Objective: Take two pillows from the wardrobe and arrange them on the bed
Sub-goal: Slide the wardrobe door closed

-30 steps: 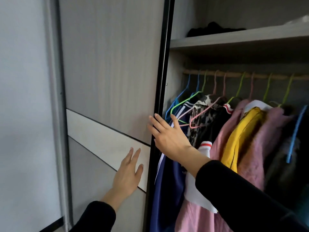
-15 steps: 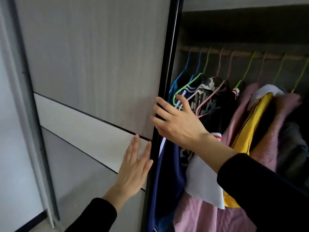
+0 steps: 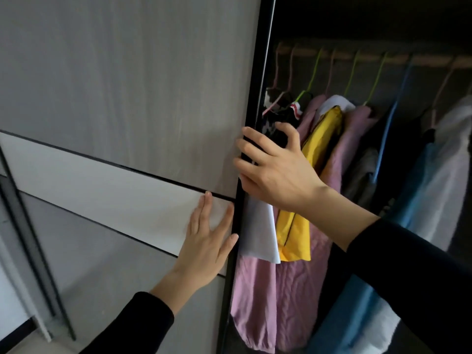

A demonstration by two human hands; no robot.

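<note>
I am looking straight into the wardrobe, which fills the view. Its sliding door covers the left half; the right half stands open. The door's black edge runs top to bottom near the middle, leaning a little.

My right hand has its fingers hooked round that black edge, with the thumb on the inner side toward the clothes. It is a closed grip on the edge itself. My left hand lies flat on the door face with straight fingers spread wide, holding nothing. The palm is on the white band that crosses the grey panel, with the thumb just beside the black edge.

To the right of the edge the opening is crowded. Clothes hang from a wooden rail. A white cloth and a yellow garment are nearest my right hand, and a pink garment hangs below them. A blue garment and a white garment hang further right. The clothes hang right up against the door edge, so there is little free room there.

At far left a grey frame post stands past the door's left side, with pale wall beyond it. Where the pillows lie I cannot tell from here.
</note>
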